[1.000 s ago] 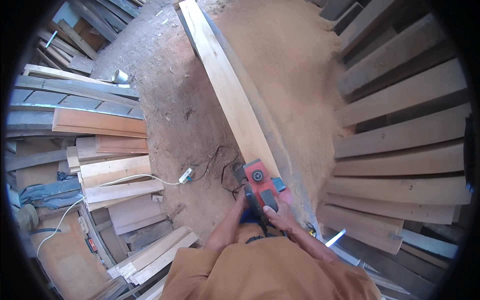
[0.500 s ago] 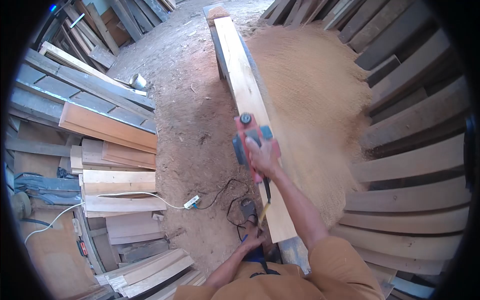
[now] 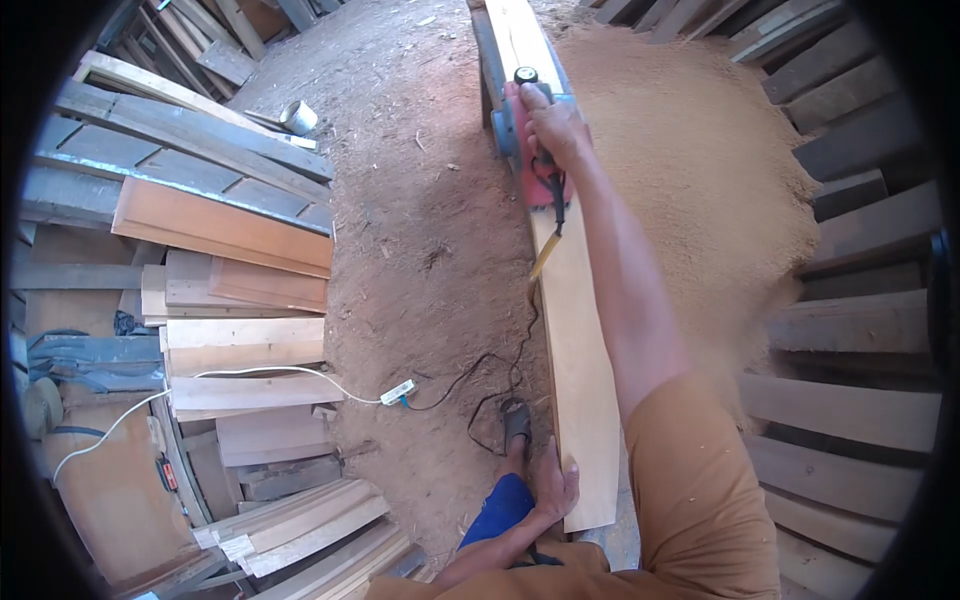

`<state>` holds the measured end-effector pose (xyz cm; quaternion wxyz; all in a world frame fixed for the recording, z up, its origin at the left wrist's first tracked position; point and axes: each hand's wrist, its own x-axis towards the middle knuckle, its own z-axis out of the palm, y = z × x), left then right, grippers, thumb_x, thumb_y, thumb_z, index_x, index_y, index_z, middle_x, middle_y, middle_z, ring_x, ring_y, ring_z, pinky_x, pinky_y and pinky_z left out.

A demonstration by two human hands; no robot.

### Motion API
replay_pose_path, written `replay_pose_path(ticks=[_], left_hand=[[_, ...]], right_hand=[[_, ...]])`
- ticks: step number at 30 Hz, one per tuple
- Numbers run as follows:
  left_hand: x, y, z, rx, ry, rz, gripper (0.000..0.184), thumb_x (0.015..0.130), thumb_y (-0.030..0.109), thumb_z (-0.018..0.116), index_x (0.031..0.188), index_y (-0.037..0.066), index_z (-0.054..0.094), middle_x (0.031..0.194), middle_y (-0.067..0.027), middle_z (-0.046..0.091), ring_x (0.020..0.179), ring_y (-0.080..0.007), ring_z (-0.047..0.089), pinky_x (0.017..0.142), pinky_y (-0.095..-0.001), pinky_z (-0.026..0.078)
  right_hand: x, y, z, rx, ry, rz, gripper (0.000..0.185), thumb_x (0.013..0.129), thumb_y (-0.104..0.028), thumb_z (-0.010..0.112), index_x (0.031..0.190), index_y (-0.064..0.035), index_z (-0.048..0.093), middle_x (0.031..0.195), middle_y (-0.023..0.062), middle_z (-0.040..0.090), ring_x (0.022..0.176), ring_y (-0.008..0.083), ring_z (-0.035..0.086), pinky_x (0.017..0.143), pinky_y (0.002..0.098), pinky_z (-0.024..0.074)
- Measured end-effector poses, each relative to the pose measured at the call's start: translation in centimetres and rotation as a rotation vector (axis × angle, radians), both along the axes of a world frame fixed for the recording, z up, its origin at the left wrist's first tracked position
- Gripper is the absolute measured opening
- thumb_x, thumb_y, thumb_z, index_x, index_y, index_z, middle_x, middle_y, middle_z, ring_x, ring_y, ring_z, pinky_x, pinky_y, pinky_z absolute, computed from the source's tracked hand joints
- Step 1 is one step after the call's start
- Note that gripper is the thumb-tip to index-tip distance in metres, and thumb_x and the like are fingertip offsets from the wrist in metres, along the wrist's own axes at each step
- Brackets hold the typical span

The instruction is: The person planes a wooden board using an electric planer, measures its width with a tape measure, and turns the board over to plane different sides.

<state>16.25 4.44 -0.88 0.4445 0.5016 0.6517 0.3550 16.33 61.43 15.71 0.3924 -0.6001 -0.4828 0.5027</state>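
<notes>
In the head view, the red-bodied electric hand planer with a black knob [image 3: 540, 188] has travelled away over the last second: it was at the near end of the long pale wooden board [image 3: 582, 380], held by both hands, and now sits towards the far part of it. A long stretch of the board lies bare on the near side, so the pass looks well advanced. The right hand [image 3: 556, 130] alone now guides the tool, arm stretched out. The left hand [image 3: 556, 485], which half a second ago was by the yellow length of cord [image 3: 545, 256], is now at the left edge of the board, close to its near end.

The planer lies under the right fingers, which are curled closed round its top handle, with the knob just beyond them on the far side. The left fingers are partly extended along the board's edge, apparently touching it; their undersides are hidden, so I cannot tell whether they grip. The planer is well apart from this hand. The thin black power cord [image 3: 520, 360] hangs to the left of the board, and loose tan sawdust [image 3: 680, 150] covers the ground to its right.
</notes>
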Motion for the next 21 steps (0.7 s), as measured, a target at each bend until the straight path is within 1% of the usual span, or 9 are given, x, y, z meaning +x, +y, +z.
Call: replay_pose_path(ticks=[6, 9, 13, 15, 16, 17, 18, 20, 21], left_hand=[[0.3, -0.3, -0.2, 0.006, 0.027, 0.007, 0.078, 0.105, 0.038, 0.049, 0.155, -0.016, 0.022, 0.139, -0.0385, 0.049, 0.128, -0.0516, 0.052, 0.113, -0.0519, 0.038], [0.1, -0.5, -0.9, -0.021, 0.025, -0.007, 0.077, 0.102, 0.029, 0.055, 0.155, -0.016, 0.022, 0.141, -0.0383, 0.048, 0.128, -0.0507, 0.052, 0.113, -0.0501, 0.039], [-1.7, -0.2, 0.3, -0.310, -0.103, -0.157, 0.083, 0.094, 0.020, 0.068, 0.154, -0.015, 0.024, 0.136, -0.0335, 0.057, 0.129, -0.0429, 0.058, 0.112, -0.0450, 0.044], [-2.6, -2.1, 1.6, -0.131, -0.115, -0.258, 0.084, 0.090, 0.019, 0.072, 0.153, -0.014, 0.026, 0.133, -0.0320, 0.060, 0.128, -0.0412, 0.060, 0.110, -0.0451, 0.046], [-2.7, -3.7, 2.2, -0.051, -0.122, -0.309, 0.085, 0.089, 0.019, 0.074, 0.152, -0.014, 0.027, 0.132, -0.0313, 0.061, 0.127, -0.0403, 0.061, 0.109, -0.0451, 0.047], [-3.3, -8.0, -5.1, -0.226, -0.314, -0.346, 0.076, 0.085, 0.020, 0.078, 0.145, -0.009, 0.042, 0.132, -0.0273, 0.063, 0.126, -0.0374, 0.062, 0.106, -0.0442, 0.049], [-3.3, -9.1, -4.2, -0.191, -0.271, -0.429, 0.070, 0.084, 0.020, 0.078, 0.141, -0.007, 0.047, 0.130, -0.0250, 0.065, 0.123, -0.0361, 0.064, 0.104, -0.0441, 0.050], [-3.8, -10.8, -0.3, -0.119, -0.183, -0.599, 0.059, 0.083, 0.021, 0.079, 0.134, -0.001, 0.058, 0.125, -0.0203, 0.069, 0.119, -0.0336, 0.066, 0.102, -0.0440, 0.051], [-3.8, -11.3, 1.4, -0.347, -0.247, -0.637, 0.043, 0.086, 0.027, 0.078, 0.122, 0.006, 0.068, 0.117, -0.0161, 0.073, 0.110, -0.0328, 0.070, 0.097, -0.0452, 0.053]], right_hand=[[2.0, -2.5, -1.2, -0.045, 0.072, -0.006, 0.049, 0.098, -0.054, 0.065, 0.088, -0.0068, 0.065, 0.068, 0.0020, 0.060, 0.053, 0.0120, 0.057, 0.049, 0.0303, 0.0492], [3.9, -9.6, 0.0, -0.135, -0.032, -0.031, 0.051, 0.098, -0.053, 0.065, 0.079, -0.0052, 0.067, 0.065, 0.0044, 0.062, 0.055, 0.0136, 0.061, 0.051, 0.0339, 0.0510], [7.2, -23.3, 1.9, -0.205, -0.075, -0.005, 0.054, 0.100, -0.050, 0.062, 0.070, -0.0047, 0.064, 0.061, 0.0052, 0.065, 0.052, 0.0138, 0.063, 0.049, 0.0347, 0.0498], [9.3, -31.7, -0.8, -0.078, -0.008, 0.026, 0.048, 0.103, -0.043, 0.058, 0.075, -0.0052, 0.064, 0.059, 0.0029, 0.062, 0.048, 0.0139, 0.060, 0.046, 0.0343, 0.0480], [10.8, -36.5, -2.0, -0.123, -0.039, 0.091, 0.047, 0.101, -0.047, 0.058, 0.100, -0.0011, 0.064, 0.075, 0.0115, 0.066, 0.069, 0.0235, 0.065, 0.067, 0.0403, 0.0506], [12.2, -41.2, -3.1, -0.165, -0.070, 0.159, 0.060, 0.099, -0.052, 0.058, 0.124, 0.0031, 0.063, 0.090, 0.0201, 0.070, 0.090, 0.0330, 0.070, 0.088, 0.0463, 0.0533], [13.3, -46.1, -2.8, -0.198, -0.169, 0.178, 0.058, 0.099, -0.048, 0.060, 0.127, 0.0027, 0.061, 0.089, 0.0191, 0.070, 0.088, 0.0313, 0.071, 0.085, 0.0455, 0.0546], [14.8, -54.3, 0.8, -0.317, -0.055, 0.186, 0.054, 0.097, -0.042, 0.064, 0.128, 0.0026, 0.059, 0.087, 0.0193, 0.070, 0.086, 0.0301, 0.072, 0.080, 0.0451, 0.0565], [15.1, -58.7, -1.1, -0.077, -0.101, 0.116, 0.048, 0.098, -0.044, 0.059, 0.116, 0.0001, 0.062, 0.083, 0.0122, 0.067, 0.074, 0.0224, 0.067, 0.071, 0.0394, 0.0546]])
